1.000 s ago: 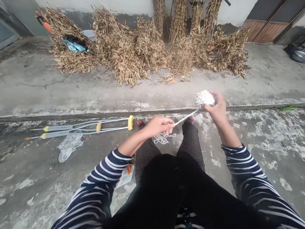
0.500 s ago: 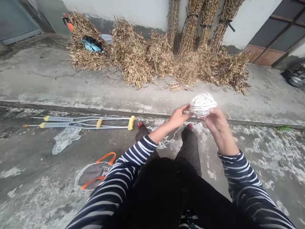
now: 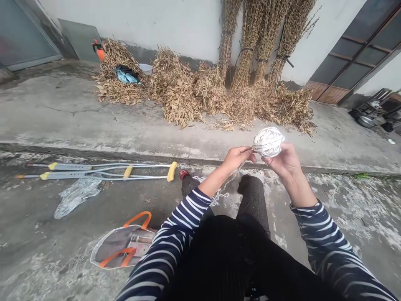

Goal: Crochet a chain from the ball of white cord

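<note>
A ball of white cord [image 3: 268, 141] is held up in front of me by my right hand [image 3: 284, 161], its fingers and thumb around the lower right side. My left hand [image 3: 238, 159] is at the ball's left, thumb and fingers pinched on the strand that leads off it. That strand hangs down past my left wrist. On the ground between my feet lies a loose tangle of the same cord [image 3: 219, 196], partly hidden behind my left forearm.
A pair of crutches [image 3: 109, 170] and a clear plastic sheet [image 3: 78, 194] lie to the left. Nearer is a bag with orange handles [image 3: 119, 246]. A low concrete step [image 3: 140, 133] runs ahead, with dried plant heaps [image 3: 180, 98] and upright tied bundles [image 3: 247, 46] along the wall.
The ball has turned in my right hand. My left hand has shifted slightly down and right and now pinches the strand beside the ball. The camera view has tilted up a little.
</note>
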A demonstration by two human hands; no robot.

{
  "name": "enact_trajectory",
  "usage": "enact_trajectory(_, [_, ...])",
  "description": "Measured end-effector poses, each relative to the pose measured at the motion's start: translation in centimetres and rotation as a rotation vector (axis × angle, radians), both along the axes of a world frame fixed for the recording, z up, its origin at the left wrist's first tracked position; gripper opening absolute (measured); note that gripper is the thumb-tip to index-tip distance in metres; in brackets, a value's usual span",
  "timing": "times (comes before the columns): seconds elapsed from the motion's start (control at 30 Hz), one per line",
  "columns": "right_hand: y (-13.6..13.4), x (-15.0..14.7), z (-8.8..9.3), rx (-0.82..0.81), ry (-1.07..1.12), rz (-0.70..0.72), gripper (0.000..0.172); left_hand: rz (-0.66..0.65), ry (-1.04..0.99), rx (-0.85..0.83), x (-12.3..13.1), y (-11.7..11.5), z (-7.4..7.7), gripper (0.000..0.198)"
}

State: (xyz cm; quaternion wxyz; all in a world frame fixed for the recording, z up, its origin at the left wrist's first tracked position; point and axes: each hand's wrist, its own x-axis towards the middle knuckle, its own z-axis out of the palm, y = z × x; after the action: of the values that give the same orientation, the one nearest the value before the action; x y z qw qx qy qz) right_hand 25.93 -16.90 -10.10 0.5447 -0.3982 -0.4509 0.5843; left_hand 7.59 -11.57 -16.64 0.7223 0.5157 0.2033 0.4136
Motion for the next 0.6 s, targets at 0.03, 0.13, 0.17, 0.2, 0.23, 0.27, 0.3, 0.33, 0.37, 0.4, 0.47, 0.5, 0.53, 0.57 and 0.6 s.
enact_trajectory(0.03, [0.0, -0.1, 0.0, 0.003, -0.001, 0.011, 0.059, -0.045, -0.047, -0.071, -0.3, -0.1, -0.1, 0.04])
enact_trajectory(0.13, [0.2, 0.0, -0.2, 0.011, -0.004, 0.012, 0.058, -0.129, -0.099, -0.217, -1.3, -0.2, -1.0, 0.052])
enact_trajectory(0.17, [0.3, 0.0, -0.4, 0.009, -0.009, 0.012, 0.058, -0.152, -0.095, -0.235, -1.7, -0.2, -1.4, 0.053])
enact_trajectory(0.2, [0.3, 0.1, -0.6, 0.004, -0.015, 0.014, 0.059, -0.178, -0.087, -0.239, -2.2, -0.1, -1.8, 0.052])
enact_trajectory(0.23, [0.4, 0.1, -0.8, -0.003, -0.025, 0.014, 0.061, -0.209, -0.078, -0.235, -2.7, -0.1, -2.1, 0.051])
enact_trajectory(0.27, [0.6, 0.0, -1.0, -0.009, -0.036, 0.011, 0.064, -0.241, -0.065, -0.224, -3.2, 0.0, -2.4, 0.05])
enact_trajectory(0.3, [0.7, 0.0, -1.2, -0.015, -0.047, 0.009, 0.067, -0.269, -0.053, -0.21, -3.6, 0.1, -2.6, 0.048])
enact_trajectory(0.33, [0.9, 0.0, -1.4, -0.023, -0.055, 0.007, 0.07, -0.292, -0.043, -0.196, -4.1, 0.2, -2.6, 0.046])
enact_trajectory(0.37, [1.1, 0.0, -1.6, -0.032, -0.061, 0.01, 0.071, -0.304, -0.036, -0.186, -4.5, 0.3, -2.6, 0.043])
enact_trajectory(0.4, [1.3, 0.0, -1.7, -0.044, -0.059, 0.017, 0.073, -0.311, -0.029, -0.178, -4.9, 0.5, -2.5, 0.041])
enact_trajectory(0.47, [1.9, 0.0, -1.9, -0.064, -0.029, 0.032, 0.073, -0.321, -0.004, -0.16, -5.4, 0.9, -2.3, 0.036])
enact_trajectory(0.5, [2.2, 0.0, -2.0, -0.068, -0.001, 0.034, 0.074, -0.323, 0.023, -0.145, -5.6, 1.2, -2.3, 0.035])
enact_trajectory(0.53, [2.6, 0.0, -2.2, -0.067, 0.033, 0.036, 0.074, -0.32, 0.068, -0.123, -5.7, 1.5, -2.4, 0.032])
enact_trajectory(0.57, [2.9, 0.0, -2.4, -0.064, 0.066, 0.04, 0.073, -0.303, 0.132, -0.093, -5.8, 1.9, -2.6, 0.03])
enact_trajectory(0.6, [3.2, -0.1, -2.6, -0.061, 0.095, 0.048, 0.073, -0.27, 0.207, -0.065, -5.8, 2.3, -2.9, 0.027])
